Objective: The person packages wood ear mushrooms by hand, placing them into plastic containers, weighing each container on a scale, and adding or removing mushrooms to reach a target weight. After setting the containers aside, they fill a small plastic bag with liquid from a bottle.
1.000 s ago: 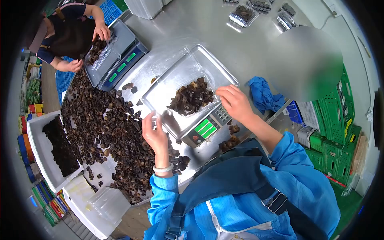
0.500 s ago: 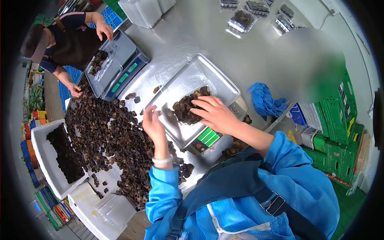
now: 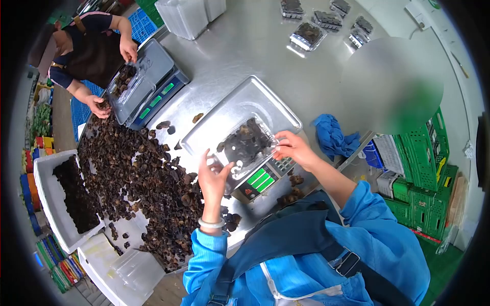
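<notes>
A clear plastic container (image 3: 247, 143) of dark, wrinkled fungus-like pieces is over the metal tray (image 3: 278, 104) of a scale, tilted slightly, with clear plastic over the pieces. At its right edge, my right hand (image 3: 295, 149) pinches the rim between thumb and fingers. My left hand (image 3: 214, 176) is by the lower left corner, thumb and fingers apart; whether it touches the plastic is hard to tell. The scale's green display (image 3: 260, 179) shows below the tray. A large heap of loose dark pieces (image 3: 148, 188) lies to the left.
Across the table, a co-worker's hands are at a second scale (image 3: 153, 99). Filled containers (image 3: 309, 34) and stacked clear containers (image 3: 186, 18) stand at the back. A blue cloth (image 3: 334, 137) and green crates (image 3: 421, 153) are right; a white box (image 3: 48, 199) is left.
The container's lid, raised at the far side before, is now down over the pieces. My right hand has moved from above the pieces to the right edge. My left hand has shifted right and slightly down.
</notes>
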`<state>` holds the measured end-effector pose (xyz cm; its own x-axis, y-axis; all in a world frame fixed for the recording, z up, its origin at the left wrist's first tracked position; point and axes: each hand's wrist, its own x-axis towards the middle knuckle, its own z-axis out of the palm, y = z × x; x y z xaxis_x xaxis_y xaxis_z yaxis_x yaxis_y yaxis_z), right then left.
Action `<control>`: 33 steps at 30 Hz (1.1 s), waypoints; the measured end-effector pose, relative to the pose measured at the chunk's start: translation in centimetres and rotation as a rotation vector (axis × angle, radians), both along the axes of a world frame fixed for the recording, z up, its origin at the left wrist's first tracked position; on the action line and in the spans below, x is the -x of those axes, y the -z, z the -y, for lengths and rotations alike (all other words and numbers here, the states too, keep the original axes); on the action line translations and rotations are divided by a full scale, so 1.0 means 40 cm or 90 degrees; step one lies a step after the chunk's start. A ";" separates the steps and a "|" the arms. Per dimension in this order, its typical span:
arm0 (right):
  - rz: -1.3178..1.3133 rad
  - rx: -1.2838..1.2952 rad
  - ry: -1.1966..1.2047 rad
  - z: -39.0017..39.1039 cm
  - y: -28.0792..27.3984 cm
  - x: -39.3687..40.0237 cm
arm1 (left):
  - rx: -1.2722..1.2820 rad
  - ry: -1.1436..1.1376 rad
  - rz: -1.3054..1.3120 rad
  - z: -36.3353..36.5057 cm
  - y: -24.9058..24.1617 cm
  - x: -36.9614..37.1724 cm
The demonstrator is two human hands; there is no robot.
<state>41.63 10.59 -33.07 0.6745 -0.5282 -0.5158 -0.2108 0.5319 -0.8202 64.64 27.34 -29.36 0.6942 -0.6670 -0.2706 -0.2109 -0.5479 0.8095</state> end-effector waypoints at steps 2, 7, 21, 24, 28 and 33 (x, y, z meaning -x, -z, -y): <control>0.027 -0.048 0.000 -0.006 0.014 -0.004 | -0.022 -0.057 -0.117 -0.054 0.084 -0.007; 0.011 -0.086 -0.016 0.004 0.017 -0.006 | 0.156 -0.075 -0.559 -0.138 0.092 0.017; 0.000 0.051 0.143 0.017 -0.037 0.062 | 0.245 -0.059 -0.180 -0.261 0.036 -0.021; 0.136 0.064 0.224 0.231 0.041 0.247 | 0.105 -0.241 0.349 -0.557 -0.107 -0.214; 0.273 -0.037 0.446 0.317 -0.042 0.260 | -0.320 -0.489 0.696 -1.151 -0.092 -0.413; 0.098 0.025 0.150 0.164 -0.063 0.098 | -0.636 -0.450 0.530 -1.596 -0.098 -0.439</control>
<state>37.73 4.04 -30.57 0.5993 -0.6973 -0.3932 0.0433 0.5187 -0.8539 82.21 91.17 -25.44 0.9702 0.0867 0.2262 0.1276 -0.9767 -0.1728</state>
